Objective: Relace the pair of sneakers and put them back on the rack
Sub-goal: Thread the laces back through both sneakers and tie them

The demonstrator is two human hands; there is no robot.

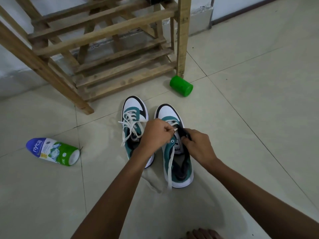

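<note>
Both sneakers stand side by side on the floor tiles, just in front of the rack (103,54), toes toward it. Left sneaker (133,121): laced, ends loose, not tied. Right sneaker (174,149): lace (170,169) only started; one long end trails down its side to the floor behind the heel.

Left hand (155,133) pinches the lace tip over the right sneaker's eyelets. Right hand (198,145) grips that sneaker's black eyelet flap, holding it open.

Risks, as judged:
- Tip small; pinch may slip and miss the eyelet.
- Trailing end unsecured; a hard pull could drag the lace back out of the lower eyelets, or leave the ends uneven.
- An eyelet could be skipped, since the hands cover the row.
- Bottle (53,151) left of the sneakers and green cup (181,86) by the rack's foot both lie on their sides; a knock would roll them.
</note>
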